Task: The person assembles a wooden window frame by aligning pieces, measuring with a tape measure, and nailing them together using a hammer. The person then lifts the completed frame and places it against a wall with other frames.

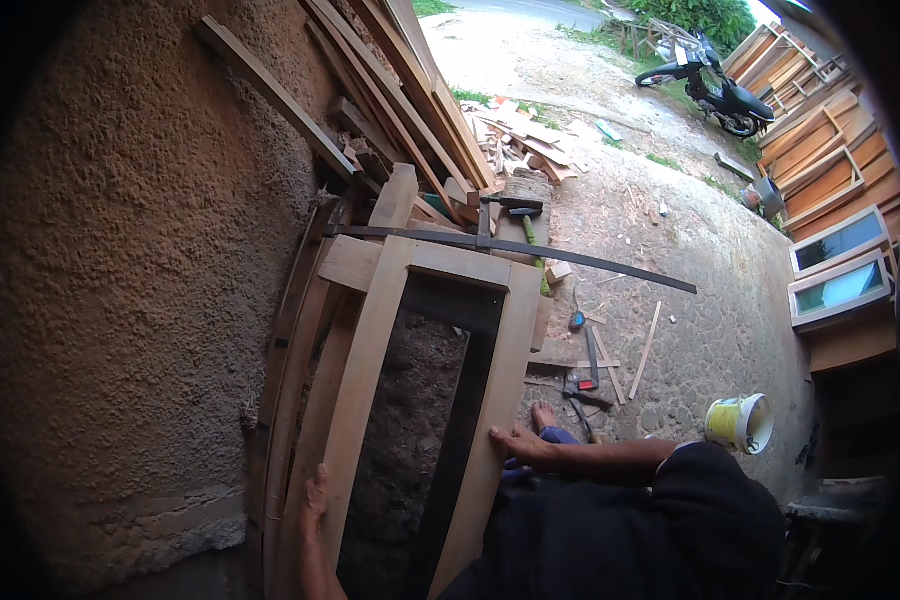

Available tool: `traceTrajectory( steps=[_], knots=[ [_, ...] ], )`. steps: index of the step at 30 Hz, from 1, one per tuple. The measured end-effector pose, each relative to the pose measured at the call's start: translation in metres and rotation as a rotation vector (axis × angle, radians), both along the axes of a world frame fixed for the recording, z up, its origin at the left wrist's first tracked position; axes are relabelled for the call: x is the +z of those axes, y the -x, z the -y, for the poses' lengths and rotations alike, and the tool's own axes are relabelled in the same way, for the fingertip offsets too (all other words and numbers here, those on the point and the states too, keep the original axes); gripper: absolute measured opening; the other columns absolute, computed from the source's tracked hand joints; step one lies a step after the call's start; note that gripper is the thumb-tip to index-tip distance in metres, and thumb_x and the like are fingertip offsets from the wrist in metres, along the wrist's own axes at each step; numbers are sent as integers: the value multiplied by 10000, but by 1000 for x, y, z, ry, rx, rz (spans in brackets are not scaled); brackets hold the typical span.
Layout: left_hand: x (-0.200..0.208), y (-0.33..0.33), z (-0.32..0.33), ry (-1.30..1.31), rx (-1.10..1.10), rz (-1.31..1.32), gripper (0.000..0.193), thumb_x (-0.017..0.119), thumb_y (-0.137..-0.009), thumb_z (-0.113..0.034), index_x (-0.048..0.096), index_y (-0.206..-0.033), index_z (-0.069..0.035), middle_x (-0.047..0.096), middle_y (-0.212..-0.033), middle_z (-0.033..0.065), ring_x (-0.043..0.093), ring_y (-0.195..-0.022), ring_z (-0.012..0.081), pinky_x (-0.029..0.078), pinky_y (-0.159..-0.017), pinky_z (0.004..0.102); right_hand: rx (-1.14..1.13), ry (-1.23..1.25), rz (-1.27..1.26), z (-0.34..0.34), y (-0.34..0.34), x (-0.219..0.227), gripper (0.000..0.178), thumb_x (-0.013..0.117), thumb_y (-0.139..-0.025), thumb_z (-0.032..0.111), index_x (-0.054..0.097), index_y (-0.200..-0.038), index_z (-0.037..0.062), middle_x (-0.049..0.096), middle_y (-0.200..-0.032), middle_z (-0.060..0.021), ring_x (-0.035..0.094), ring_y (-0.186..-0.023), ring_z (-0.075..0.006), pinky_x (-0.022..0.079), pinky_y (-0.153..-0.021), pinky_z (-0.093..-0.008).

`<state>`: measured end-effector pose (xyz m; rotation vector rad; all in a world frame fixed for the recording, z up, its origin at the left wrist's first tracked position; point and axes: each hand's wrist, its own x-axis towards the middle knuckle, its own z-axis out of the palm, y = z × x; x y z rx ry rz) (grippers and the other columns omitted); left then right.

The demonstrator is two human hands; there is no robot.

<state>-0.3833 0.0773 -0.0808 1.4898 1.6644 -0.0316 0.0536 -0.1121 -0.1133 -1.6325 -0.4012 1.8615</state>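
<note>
A wooden frame (368, 370) with a long open middle lies in front of me, its near end running out at the lower edge. My left hand (315, 497) is closed on the outer edge of its left side piece. Across the frame, my right hand (520, 446) grips the right side piece, thumb and fingers at the edge. Over the far end stretches a long dark metal bar clamp (600, 264), its upright jaw near the frame's top rail. Beyond that rail a hammer (528, 228) with a green handle rests on a wooden block.
A rough wall (140, 250) rises close on my left, with long boards (410, 90) leaning on it. Tools, including a try square (590, 360), and wood strips lie on the ground at right. A bucket (738, 424), glazed frames (840, 262) and a motorcycle (715, 90) stand farther off.
</note>
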Motion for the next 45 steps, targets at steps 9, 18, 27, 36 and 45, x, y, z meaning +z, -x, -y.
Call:
traceTrajectory(
  steps=[9, 18, 27, 36, 45],
  knots=[
    [8, -152, 26, -981, -73, -104, 340, 608, -978, -280, 594, -1175, -3, 614, -1216, 191, 574, -1150, 390, 454, -969, 489, 314, -370, 708, -57, -174, 11, 483, 514, -1001, 439, 667, -1155, 8, 727, -1014, -165, 717, -894, -267, 547, -797, -389],
    [-14, -450, 50, -826, -326, 78, 700, 651, -915, -438, 461, -1471, -57, 416, -1550, 187, 376, -1433, 388, 296, -1162, 540, 296, -528, 696, -116, -265, 15, 373, 523, -999, 342, 674, -1165, 44, 701, -1093, -213, 686, -999, -363, 528, -866, -434],
    [-32, -516, 32, -820, -246, -115, 904, 673, -832, -615, 399, -1529, -108, 332, -1611, 157, 279, -1500, 345, 184, -1194, 592, 250, -739, 1157, -181, -358, -1, 215, 595, -967, 216, 677, -1065, 43, 694, -1017, -196, 664, -956, -387, 515, -838, -452],
    [-19, -522, 32, -840, -289, -204, 798, 696, -852, -476, 426, -1518, -130, 371, -1588, 147, 317, -1472, 344, 222, -1171, 584, 286, -372, 1087, -259, -377, -47, 462, 626, -937, 488, 633, -965, 26, 692, -923, -241, 676, -905, -400, 513, -783, -499],
    [-60, -656, 56, 740, 148, 961, 623, 746, -882, -480, 542, -1313, -79, 606, -1239, 59, 652, -902, 190, 514, -692, 335, 533, -285, 1190, -286, -368, -34, 721, 588, -863, 674, 734, -942, -28, 712, -939, -286, 709, -925, -413, 546, -801, -494]
  ],
)
